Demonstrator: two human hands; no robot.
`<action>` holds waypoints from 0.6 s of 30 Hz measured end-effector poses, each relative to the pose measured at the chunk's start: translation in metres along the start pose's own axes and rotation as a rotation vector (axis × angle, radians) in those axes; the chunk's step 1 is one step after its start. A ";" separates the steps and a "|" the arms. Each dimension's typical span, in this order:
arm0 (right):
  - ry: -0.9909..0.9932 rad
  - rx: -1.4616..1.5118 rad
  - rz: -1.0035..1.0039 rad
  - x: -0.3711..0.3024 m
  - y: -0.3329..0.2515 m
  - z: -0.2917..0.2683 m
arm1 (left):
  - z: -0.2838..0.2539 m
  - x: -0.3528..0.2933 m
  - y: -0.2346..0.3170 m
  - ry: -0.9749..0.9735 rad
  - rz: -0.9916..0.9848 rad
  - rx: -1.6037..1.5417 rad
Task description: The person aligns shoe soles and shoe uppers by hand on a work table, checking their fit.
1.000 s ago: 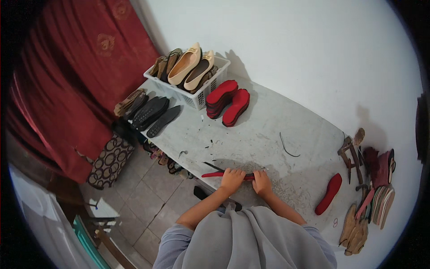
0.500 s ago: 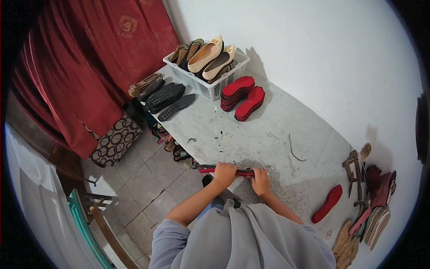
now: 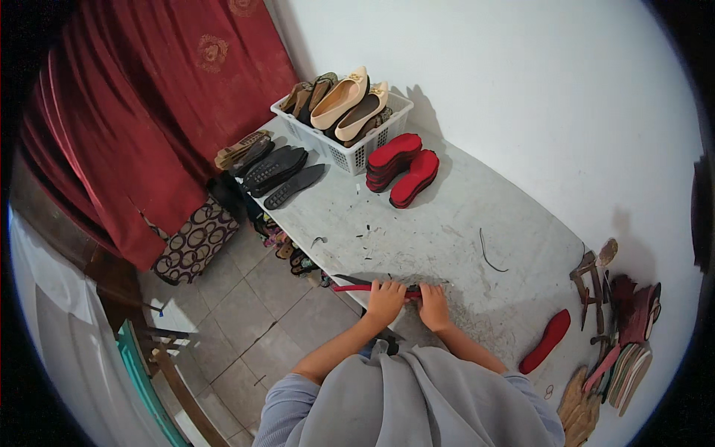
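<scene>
Near the table's front edge my left hand (image 3: 386, 302) and my right hand (image 3: 433, 306) are closed, close together, on a red insole (image 3: 350, 287) and a black shoe sole (image 3: 353, 280), seen nearly edge-on. At the left end, beyond my left hand, the red and black layers stand a little apart. Fingers cover the middle and right part of the pair. A single red insole (image 3: 545, 342) lies on the table to the right. Farther back are a stack of red insoles (image 3: 392, 154) and another red insole pile (image 3: 415, 179) leaning beside it.
A white basket (image 3: 347, 159) of shoes stands at the back, with black soles (image 3: 277, 168) left of it. Hand tools (image 3: 588, 287), pink and striped strips (image 3: 627, 378) and a wooden block (image 3: 577, 406) lie along the right wall. Dark scraps litter the table (image 3: 447, 223).
The left ends of the red and black layers have spread apart. My left hand has moved slightly right and down, nearer my right hand. The view has shifted a little.
</scene>
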State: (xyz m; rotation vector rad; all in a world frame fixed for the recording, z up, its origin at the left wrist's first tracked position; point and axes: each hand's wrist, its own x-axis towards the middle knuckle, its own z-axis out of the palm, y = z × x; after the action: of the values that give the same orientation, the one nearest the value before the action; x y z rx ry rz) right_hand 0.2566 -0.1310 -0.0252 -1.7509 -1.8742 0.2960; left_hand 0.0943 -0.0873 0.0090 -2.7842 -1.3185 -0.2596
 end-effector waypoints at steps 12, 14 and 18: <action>-0.046 0.117 -0.127 0.004 0.003 -0.006 | 0.015 -0.001 0.001 0.196 0.036 -0.102; -0.101 0.077 -0.139 0.009 0.003 -0.012 | 0.018 0.001 0.000 0.251 0.023 -0.084; -0.135 0.099 -0.101 0.009 0.004 -0.011 | 0.022 0.002 -0.002 0.232 0.031 -0.083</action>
State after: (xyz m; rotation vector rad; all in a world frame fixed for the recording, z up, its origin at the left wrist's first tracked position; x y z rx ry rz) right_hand 0.2660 -0.1243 -0.0161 -1.6003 -1.9994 0.4703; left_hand 0.0968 -0.0824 -0.0121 -2.7338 -1.2353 -0.6285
